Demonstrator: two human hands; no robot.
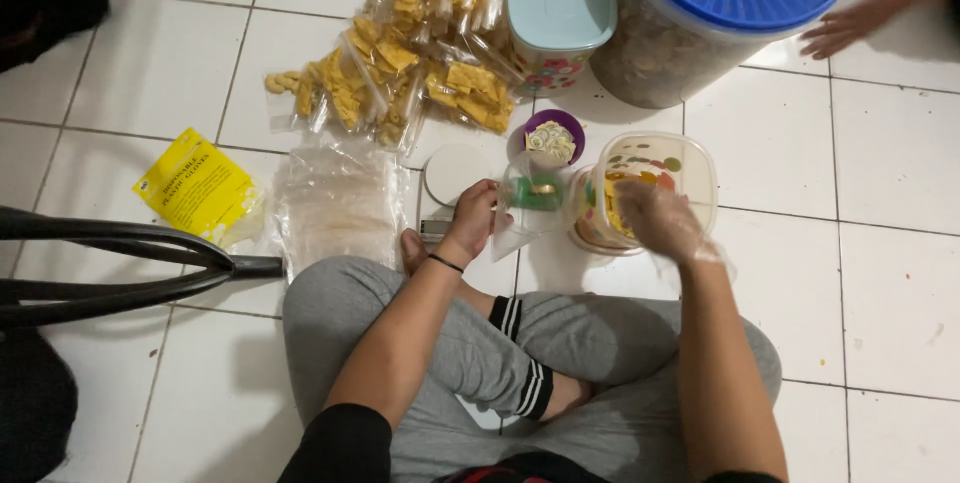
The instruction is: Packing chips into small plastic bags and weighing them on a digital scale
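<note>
I sit cross-legged on a white tiled floor. My left hand [472, 218] holds the rim of a small clear plastic bag [525, 205] that stands open over a small white kitchen scale [452, 175]. My right hand [657, 220], inside a thin clear plastic glove and blurred, reaches into a clear tub [690, 165] with a flower print that holds yellow chips. A small purple bowl [556, 136] sits just beyond the bag.
Several filled bags of yellow chips [420, 53] lie ahead, next to a teal-lidded container [560, 18] and a big blue-lidded jar [700, 13]. Another person's hand [850, 23] rests at top right. Empty clear bags [335, 203], a yellow packet [197, 186] and black chair legs [120, 263] are at left.
</note>
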